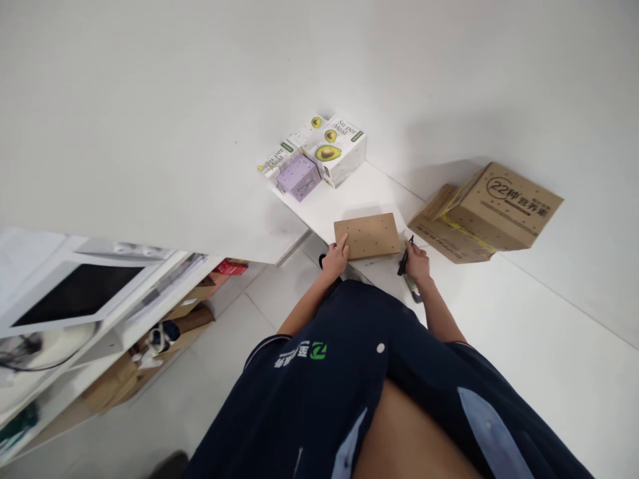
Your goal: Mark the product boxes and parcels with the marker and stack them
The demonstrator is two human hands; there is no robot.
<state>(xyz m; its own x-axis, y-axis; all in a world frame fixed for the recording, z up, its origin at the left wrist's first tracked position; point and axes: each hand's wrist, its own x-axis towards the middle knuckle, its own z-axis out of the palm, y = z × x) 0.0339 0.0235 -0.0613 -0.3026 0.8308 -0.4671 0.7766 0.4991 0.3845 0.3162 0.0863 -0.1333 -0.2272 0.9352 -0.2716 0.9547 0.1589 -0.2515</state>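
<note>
A small brown cardboard box [367, 236] dotted with dark marks lies at the front of the white table. My left hand [336, 257] grips its left front corner, with a finger on top. Just off the box's right end, my right hand [417, 262] is closed around a black marker pen [403, 263], whose dark tip points up past the fingers. Below that hand a dark, narrow tool [413, 290] lies on the table, partly covered; its kind I cannot make out.
A large brown carton [504, 206] with printed text stands to the right. White avocado-print boxes [344, 150] and a purple box [299, 178] sit at the back left. A white partition [150, 133] borders the table's left side. Shelves with a white-framed screen [80, 293] are at far left.
</note>
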